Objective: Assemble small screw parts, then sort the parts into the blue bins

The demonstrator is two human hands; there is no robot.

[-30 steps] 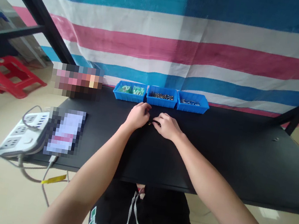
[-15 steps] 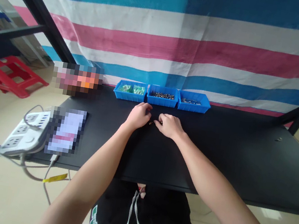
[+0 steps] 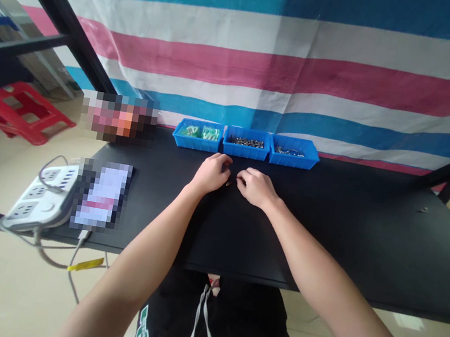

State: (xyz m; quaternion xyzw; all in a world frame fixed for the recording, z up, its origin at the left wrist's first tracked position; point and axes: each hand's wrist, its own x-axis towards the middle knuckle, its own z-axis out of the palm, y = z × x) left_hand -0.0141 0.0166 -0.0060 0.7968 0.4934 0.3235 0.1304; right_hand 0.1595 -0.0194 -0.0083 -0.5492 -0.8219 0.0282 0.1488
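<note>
My left hand (image 3: 212, 173) is closed over the black table, its fingers curled toward the right. A small brass-coloured metal piece (image 3: 228, 184) shows at its fingertips; whether it is gripped or lies on the table I cannot tell. Just right of it, my right hand (image 3: 258, 187) has its fingers bent and drawn together, and anything between them is hidden. A narrow gap separates the two hands. Behind them stands a blue bin (image 3: 245, 152) of small metal parts, between a bin with green-and-white packets (image 3: 197, 143) and a bin of thin silvery pieces (image 3: 293, 161).
On the left of the black table (image 3: 351, 241) are a blurred-out phone-like slab (image 3: 103, 194) and a white power strip (image 3: 41, 198) with cables. A small metal bit (image 3: 423, 210) lies far right. A striped sheet (image 3: 352, 80) hangs behind; a red stool (image 3: 23, 110) stands left.
My right hand has drawn slightly away from my left, widening the gap. The dark bit seen by my right fingertips no longer shows. The view has shifted slightly.
</note>
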